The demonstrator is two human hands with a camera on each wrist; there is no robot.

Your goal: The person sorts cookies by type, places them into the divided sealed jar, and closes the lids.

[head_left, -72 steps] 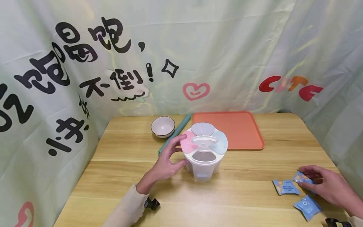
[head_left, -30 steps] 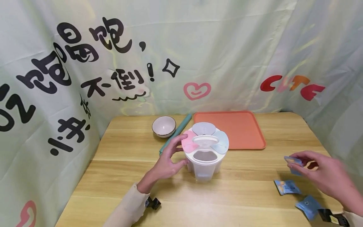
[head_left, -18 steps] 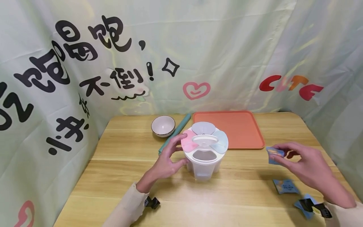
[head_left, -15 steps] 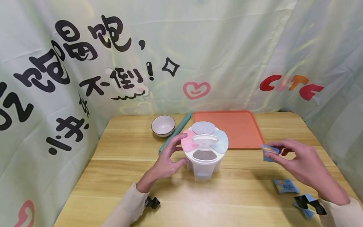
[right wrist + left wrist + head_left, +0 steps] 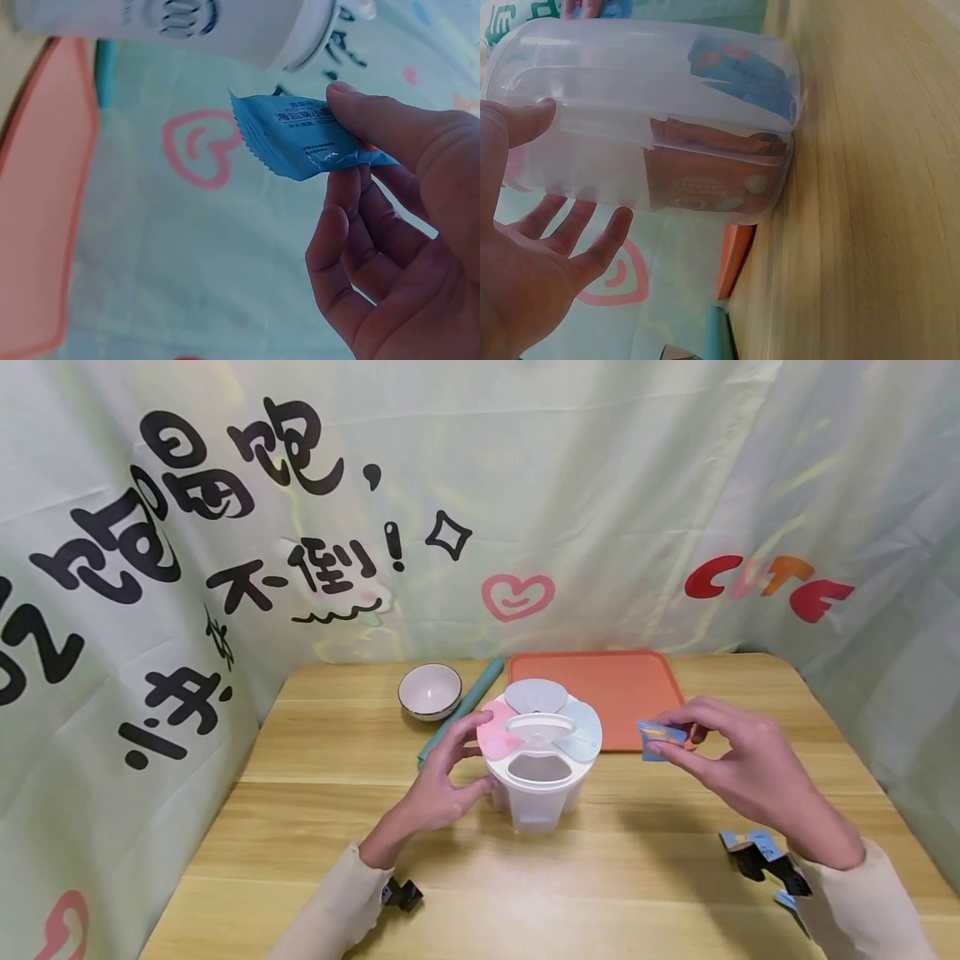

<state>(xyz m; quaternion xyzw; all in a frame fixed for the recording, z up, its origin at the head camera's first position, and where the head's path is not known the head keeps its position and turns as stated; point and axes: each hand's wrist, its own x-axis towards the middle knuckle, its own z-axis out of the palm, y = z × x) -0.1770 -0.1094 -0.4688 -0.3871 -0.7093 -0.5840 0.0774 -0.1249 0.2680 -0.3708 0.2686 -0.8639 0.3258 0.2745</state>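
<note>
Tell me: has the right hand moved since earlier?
Yes: leftward in the head view. The right hand, earlier well right of the orange tray, now partly hides it.

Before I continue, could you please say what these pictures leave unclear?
Head view: the lowest blue packet, mostly hidden by the right sleeve.
Left wrist view: fine print on the brown packets, faint through the cloudy container.
Right wrist view: the container, cut off by the top edge.

Left hand (image 5: 438, 787) holding lidded canister (image 5: 538, 749), right hand (image 5: 750, 764) pinching blue packet (image 5: 652, 751), orange tray (image 5: 600, 681) and bowl (image 5: 430, 690) behind
</note>
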